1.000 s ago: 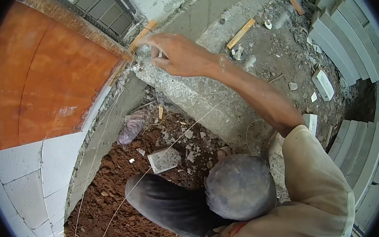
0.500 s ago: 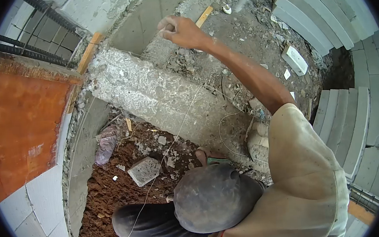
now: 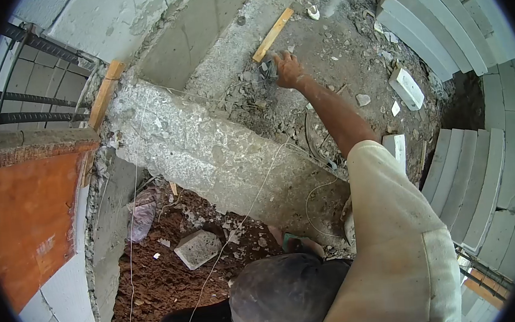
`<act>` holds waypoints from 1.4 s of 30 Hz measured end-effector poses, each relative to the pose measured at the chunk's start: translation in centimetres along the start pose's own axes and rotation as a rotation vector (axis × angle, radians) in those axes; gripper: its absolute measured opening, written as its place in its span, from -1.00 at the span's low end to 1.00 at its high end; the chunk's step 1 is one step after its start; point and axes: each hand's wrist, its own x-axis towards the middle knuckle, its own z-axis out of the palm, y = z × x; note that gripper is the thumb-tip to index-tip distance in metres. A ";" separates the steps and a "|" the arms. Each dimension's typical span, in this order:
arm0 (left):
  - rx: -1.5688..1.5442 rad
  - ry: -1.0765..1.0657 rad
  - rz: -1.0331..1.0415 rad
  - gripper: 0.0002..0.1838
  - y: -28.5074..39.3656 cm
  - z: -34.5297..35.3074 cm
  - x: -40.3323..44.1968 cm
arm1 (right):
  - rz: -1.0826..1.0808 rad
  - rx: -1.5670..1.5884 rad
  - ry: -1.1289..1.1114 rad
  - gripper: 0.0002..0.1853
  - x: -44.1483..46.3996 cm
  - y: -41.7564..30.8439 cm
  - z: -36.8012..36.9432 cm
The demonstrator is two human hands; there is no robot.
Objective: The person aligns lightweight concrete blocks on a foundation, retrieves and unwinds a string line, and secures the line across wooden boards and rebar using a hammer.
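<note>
My right hand [image 3: 288,71] is stretched out over the rubble beyond the concrete beam [image 3: 208,147], fingers apart and nothing visibly held. Its fingertips are close to the lower end of a wooden strip [image 3: 273,35]. Beside them lies a small greyish bundle [image 3: 268,69], too indistinct to name; whether the fingers touch it I cannot tell. A thin string [image 3: 255,203] runs across the beam toward my knee, and a second string [image 3: 132,249] hangs farther left. My left hand is out of view.
Stacked light blocks [image 3: 465,187] stand at the right, with a loose white block [image 3: 406,87] nearby. Rebar [image 3: 29,103] projects above an orange panel [image 3: 26,221] on the left. A rough block [image 3: 198,249] and a plastic bag [image 3: 142,215] lie on red soil.
My right hand has moved from above the wall's edge, down and rightward to the rubble, and its curled fingers have spread. A second string now shows at the left.
</note>
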 end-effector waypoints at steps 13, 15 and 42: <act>-0.394 0.245 0.327 -0.52 12.6 5.8 2.0 | -0.469 0.992 0.418 0.00 -7.5 -8.6 -18.8; -0.512 -0.037 0.389 -0.16 20.3 5.2 0.3 | -0.704 0.993 0.442 0.01 -11.3 -12.2 -23.9; -1.647 -0.627 0.298 -0.23 25.6 11.8 2.9 | -0.878 1.015 -0.371 -0.62 -28.9 -35.5 -25.2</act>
